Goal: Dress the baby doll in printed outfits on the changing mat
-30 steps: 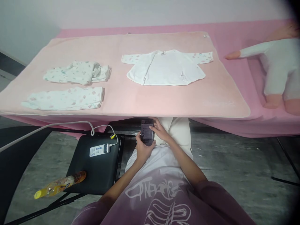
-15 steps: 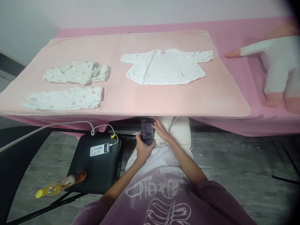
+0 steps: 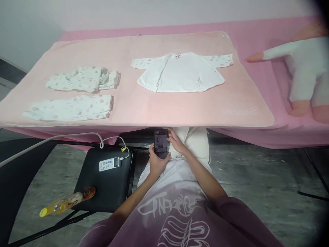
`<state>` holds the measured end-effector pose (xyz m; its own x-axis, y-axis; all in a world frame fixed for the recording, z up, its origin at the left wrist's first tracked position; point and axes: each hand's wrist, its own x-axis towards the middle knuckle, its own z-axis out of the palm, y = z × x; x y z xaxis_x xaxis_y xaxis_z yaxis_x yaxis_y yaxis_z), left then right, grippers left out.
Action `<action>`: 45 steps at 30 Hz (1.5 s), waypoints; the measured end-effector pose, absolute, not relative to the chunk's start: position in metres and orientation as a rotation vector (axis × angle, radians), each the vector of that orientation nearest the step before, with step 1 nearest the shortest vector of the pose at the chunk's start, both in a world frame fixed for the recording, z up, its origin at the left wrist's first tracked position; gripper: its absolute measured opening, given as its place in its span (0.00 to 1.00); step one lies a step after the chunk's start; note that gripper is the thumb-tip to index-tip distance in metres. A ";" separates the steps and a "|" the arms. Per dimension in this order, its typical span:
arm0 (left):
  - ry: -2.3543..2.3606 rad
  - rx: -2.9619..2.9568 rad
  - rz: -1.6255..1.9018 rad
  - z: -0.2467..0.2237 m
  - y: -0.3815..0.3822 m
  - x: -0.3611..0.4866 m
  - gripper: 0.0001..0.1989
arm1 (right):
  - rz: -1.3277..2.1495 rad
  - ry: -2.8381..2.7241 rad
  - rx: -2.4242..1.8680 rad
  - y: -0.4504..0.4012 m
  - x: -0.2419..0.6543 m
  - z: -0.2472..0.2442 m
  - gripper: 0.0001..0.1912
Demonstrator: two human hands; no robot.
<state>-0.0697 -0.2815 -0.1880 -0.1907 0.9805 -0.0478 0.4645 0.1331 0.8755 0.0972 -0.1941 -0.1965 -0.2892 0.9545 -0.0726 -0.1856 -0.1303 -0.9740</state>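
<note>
A smartphone [image 3: 161, 144] with its screen lit is held low over my lap, just below the table's front edge. My left hand [image 3: 158, 163] wraps round its lower end, the thumb along the right side. At the phone's upper right edge, my right hand [image 3: 176, 141] grips it with the fingers behind and the thumb by the screen. On the table lies a white baby shirt [image 3: 185, 72], spread flat with its patterned sleeves out. To its left are a folded patterned baby garment [image 3: 84, 79] and a second folded garment [image 3: 72, 108].
A pale pink mat [image 3: 180, 109] covers much of the pink-draped table. At the right lies a doll [image 3: 305, 65] in white clothing. Left of me, a black chair [image 3: 108, 192] bears a power bank [image 3: 109, 164] with a cable [image 3: 84, 134] and a yellow-capped bottle [image 3: 68, 202].
The content on the phone's screen has shifted, and my right thumb has moved slightly right toward the screen's edge. The garments lie as before.
</note>
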 end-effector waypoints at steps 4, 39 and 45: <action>1.741 1.400 0.982 -0.187 -0.281 -0.070 0.52 | 1.592 -1.196 -0.962 -0.194 0.097 -0.198 0.30; 1.728 1.394 0.990 -0.187 -0.282 -0.071 0.51 | 1.542 -1.231 -0.926 -0.192 0.093 -0.200 0.30; 1.738 1.395 0.986 -0.188 -0.282 -0.071 0.51 | 1.553 -1.217 -0.915 -0.193 0.094 -0.198 0.29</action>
